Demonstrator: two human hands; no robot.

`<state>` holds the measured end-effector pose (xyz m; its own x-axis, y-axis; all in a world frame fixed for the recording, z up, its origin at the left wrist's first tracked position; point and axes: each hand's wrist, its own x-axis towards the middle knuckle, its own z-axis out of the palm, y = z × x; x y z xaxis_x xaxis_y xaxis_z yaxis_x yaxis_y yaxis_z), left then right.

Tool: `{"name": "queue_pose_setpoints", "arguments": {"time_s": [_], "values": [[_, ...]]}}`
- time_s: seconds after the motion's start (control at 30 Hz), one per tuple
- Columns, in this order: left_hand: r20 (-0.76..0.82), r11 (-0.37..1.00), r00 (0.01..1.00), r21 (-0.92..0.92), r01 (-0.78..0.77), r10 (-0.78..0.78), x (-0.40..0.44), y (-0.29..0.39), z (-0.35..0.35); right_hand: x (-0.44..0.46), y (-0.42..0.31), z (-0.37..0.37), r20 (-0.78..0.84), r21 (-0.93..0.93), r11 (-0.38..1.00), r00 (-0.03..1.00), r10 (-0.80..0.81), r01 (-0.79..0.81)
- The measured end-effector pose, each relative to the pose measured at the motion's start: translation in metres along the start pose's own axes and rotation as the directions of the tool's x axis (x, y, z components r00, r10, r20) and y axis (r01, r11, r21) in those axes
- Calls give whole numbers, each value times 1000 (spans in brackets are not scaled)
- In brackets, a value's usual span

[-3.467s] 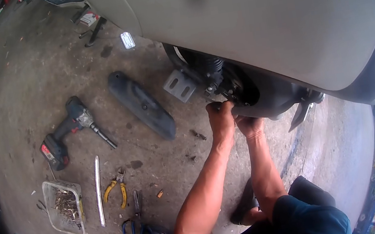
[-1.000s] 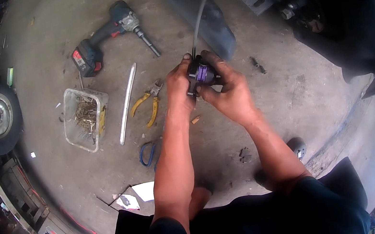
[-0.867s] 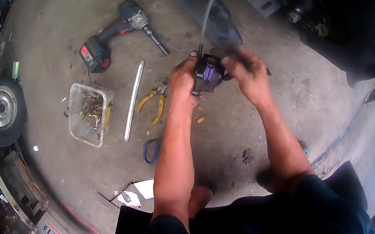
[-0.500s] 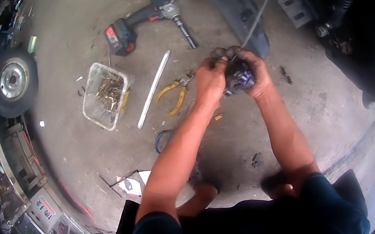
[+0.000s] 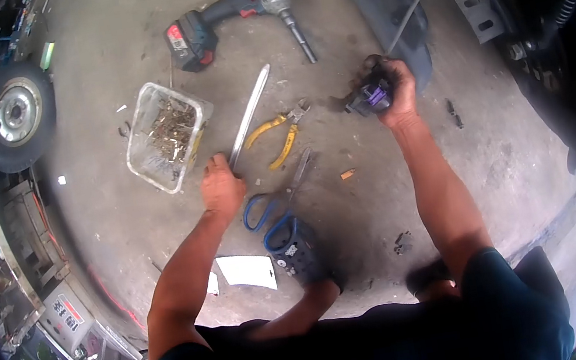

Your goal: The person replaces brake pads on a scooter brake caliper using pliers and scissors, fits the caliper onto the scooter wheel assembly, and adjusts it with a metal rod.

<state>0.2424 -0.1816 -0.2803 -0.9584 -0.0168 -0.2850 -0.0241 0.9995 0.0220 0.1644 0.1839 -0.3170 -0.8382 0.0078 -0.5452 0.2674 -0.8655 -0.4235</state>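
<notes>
My right hand point(image 5: 399, 92) is closed around a black part with a purple insert point(image 5: 375, 95). A grey cable point(image 5: 418, 5) runs from near that hand to the dark machine at the upper right. My left hand point(image 5: 221, 185) has its fingers curled over the lower end of a long silver metal strip point(image 5: 251, 110), which lies on the floor and is partly hidden by the hand. Yellow-handled cutting pliers point(image 5: 284, 132) lie right of the strip. Nearer my body are blue-handled scissors point(image 5: 280, 215). Left of the strip stands a clear plastic tub point(image 5: 167, 137) holding many small metal pieces.
A cordless impact driver point(image 5: 233, 13) lies beyond the tub. A dark grey plastic cover point(image 5: 393, 8) rests beyond my right hand. The dark machine point(image 5: 534, 31) fills the right side. A wheel point(image 5: 19, 114) is at the far left, and a white card point(image 5: 247, 272) lies by my foot.
My left hand has left the black part and moved down and left to the silver strip's lower end. My right hand keeps the part. The scissors have come into fuller view.
</notes>
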Motion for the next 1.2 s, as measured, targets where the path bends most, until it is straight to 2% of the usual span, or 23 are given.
{"name": "queue_pose_setpoints", "arguments": {"time_s": [0.07,0.17,0.2,0.23,0.37,0.47,0.53,0.57,0.63,0.67,0.73,0.9,1.0,1.2], "values": [[44,999,999,-27,18,-16,6,-5,-1,0,3,-4,-20,-2,1000,1000,-18,18],[-11,996,1000,-83,-20,19,-1,-19,-24,-5,5,4,-40,-27,998,998,-56,55],[168,933,980,-324,155,-105,-4,-15,-49,-5,5,6,-44,-36,997,997,-69,67],[371,786,912,-504,357,-176,-11,-9,-81,-6,6,6,-51,-47,996,996,-77,74],[468,752,884,-585,302,9,-66,4,-179,-7,8,7,-100,-8,998,993,-69,69],[385,725,890,-681,97,243,-89,24,-193,-1,12,-1,-31,36,996,996,-83,84],[334,742,860,-666,-75,386,-90,29,-179,4,14,-8,32,38,996,996,-86,85],[262,700,877,-705,-112,404,-90,38,-172,2,12,-4,-26,23,994,994,-105,105],[341,718,844,-692,-72,414,-87,52,-172,-6,12,8,-147,-10,991,980,-132,132],[380,729,826,-682,-54,416,-85,55,-172,-5,12,6,-105,-14,992,986,-128,127],[271,682,852,-720,-129,448,-85,54,-161,-2,14,1,-21,-19,993,992,-121,121],[176,617,886,-773,-146,430,-83,67,-153,-6,17,3,-69,-99,981,982,-177,169],[267,631,873,-774,-57,407,-81,71,-159,-6,16,7,-69,-129,975,980,-189,179],[269,602,880,-798,-24,392,-82,74,-159,-10,17,10,-73,-174,958,968,-242,227]]}}
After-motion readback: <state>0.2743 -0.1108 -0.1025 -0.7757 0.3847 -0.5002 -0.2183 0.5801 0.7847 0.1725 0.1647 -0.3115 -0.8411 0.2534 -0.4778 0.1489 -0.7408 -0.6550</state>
